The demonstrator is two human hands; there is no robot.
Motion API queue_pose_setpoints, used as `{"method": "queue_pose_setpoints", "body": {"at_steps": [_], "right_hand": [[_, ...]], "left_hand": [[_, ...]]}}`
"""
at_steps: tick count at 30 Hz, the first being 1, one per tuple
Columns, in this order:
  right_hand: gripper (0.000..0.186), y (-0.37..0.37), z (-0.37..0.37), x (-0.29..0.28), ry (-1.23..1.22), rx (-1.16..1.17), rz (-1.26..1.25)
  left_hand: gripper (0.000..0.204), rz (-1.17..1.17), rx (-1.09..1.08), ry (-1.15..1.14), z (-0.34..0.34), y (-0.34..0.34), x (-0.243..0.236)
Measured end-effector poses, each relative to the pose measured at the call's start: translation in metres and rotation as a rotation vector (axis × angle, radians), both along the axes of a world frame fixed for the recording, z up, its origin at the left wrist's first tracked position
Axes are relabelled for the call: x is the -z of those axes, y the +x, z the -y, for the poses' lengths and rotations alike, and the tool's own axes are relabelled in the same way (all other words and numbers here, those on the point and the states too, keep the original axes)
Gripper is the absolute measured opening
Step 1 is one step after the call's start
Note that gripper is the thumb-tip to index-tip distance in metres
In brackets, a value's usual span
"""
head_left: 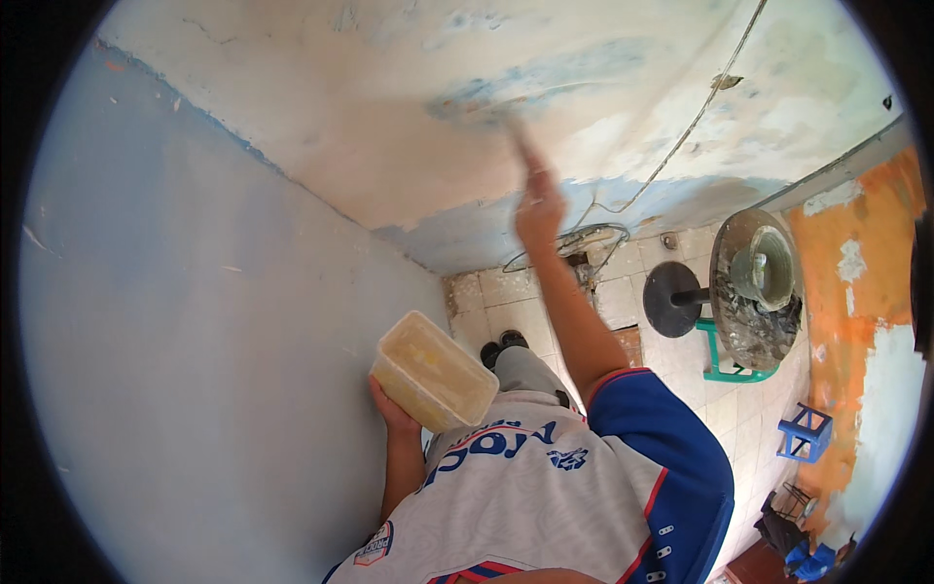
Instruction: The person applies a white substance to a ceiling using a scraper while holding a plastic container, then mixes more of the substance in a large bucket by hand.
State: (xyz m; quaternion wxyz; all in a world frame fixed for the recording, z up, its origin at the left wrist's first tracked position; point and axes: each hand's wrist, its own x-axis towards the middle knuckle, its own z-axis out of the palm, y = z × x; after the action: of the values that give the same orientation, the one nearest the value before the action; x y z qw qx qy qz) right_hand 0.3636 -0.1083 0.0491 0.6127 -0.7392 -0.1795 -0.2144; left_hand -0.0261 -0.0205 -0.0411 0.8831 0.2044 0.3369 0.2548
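My left hand (394, 409) grips a rectangular translucent plastic tub (438, 375) from below and the side, close to my chest. A cream-coloured substance coats its inside, and the tub is tilted. Stretched out ahead, my right hand (540, 209) is closed on what looks like a paintbrush (522, 144), smeared by motion. The brush's tip is up at the patchy wall (370, 107), below a bluish scraped area. Whether the tip touches the wall I cannot tell.
A bluish wall (214, 321) rises on my left. A cable (689, 131) runs down the wall ahead to a coil near the floor. On the right stand a round table (769, 341) bearing a bucket (764, 270), a green stool (715, 365) and a blue stool (806, 431).
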Motion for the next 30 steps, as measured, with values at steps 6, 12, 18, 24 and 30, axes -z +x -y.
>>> {"method": "queue_pose_setpoints", "body": {"at_steps": [6, 12, 18, 24, 30], "right_hand": [[0.037, 0.11, 0.094, -0.057, 0.129, 0.471, 0.07], [0.042, 0.042, 0.016, -0.01, 0.02, 0.202, 0.084], [0.037, -0.03, -0.034, 0.011, 0.003, -0.194, 0.087], [0.041, 0.027, 0.059, -0.047, 1.007, -0.372, -0.401], [0.047, 0.002, 0.087, -0.082, 1.111, -0.637, -0.561]], "left_hand": [[0.073, -0.028, 0.019, 0.005, -0.001, 0.0, 0.0], [0.075, -0.03, 0.03, 0.057, -0.004, 0.009, 0.004], [0.074, 0.08, 0.051, 0.0, -0.012, 0.021, -0.01], [0.073, 0.031, 0.001, 0.024, -0.007, 0.011, -0.007], [0.072, -0.002, -0.036, 0.048, -0.012, 0.023, -0.013]]}}
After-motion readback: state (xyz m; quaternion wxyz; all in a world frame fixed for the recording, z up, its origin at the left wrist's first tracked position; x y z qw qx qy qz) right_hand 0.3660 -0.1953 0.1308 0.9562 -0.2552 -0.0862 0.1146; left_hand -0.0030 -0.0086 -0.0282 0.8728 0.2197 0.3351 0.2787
